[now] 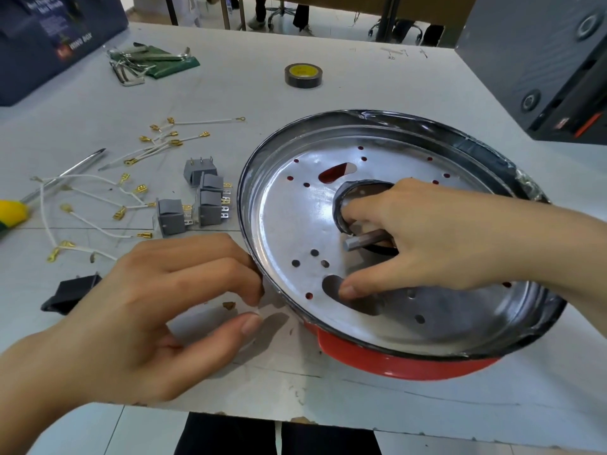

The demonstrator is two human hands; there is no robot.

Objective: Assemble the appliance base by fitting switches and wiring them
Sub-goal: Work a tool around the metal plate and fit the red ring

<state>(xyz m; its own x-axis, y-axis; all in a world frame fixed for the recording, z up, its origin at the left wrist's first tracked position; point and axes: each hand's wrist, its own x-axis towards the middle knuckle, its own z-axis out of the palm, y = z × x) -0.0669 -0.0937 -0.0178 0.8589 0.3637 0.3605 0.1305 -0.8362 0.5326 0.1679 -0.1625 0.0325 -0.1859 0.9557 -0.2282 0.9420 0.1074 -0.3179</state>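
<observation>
I can read no text with certainty from the head view. The dark blue box (pixel 49 37) at the far left carries white print and a red logo, both too blurred for me to decipher. Faint pen marks (pixel 392 54) on the table (pixel 328 382) are illegible as well.

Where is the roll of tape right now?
In the head view, the roll of tape lies flat on the table, far from both hands, beyond the round appliance base and to the right of the green pouch.
</observation>
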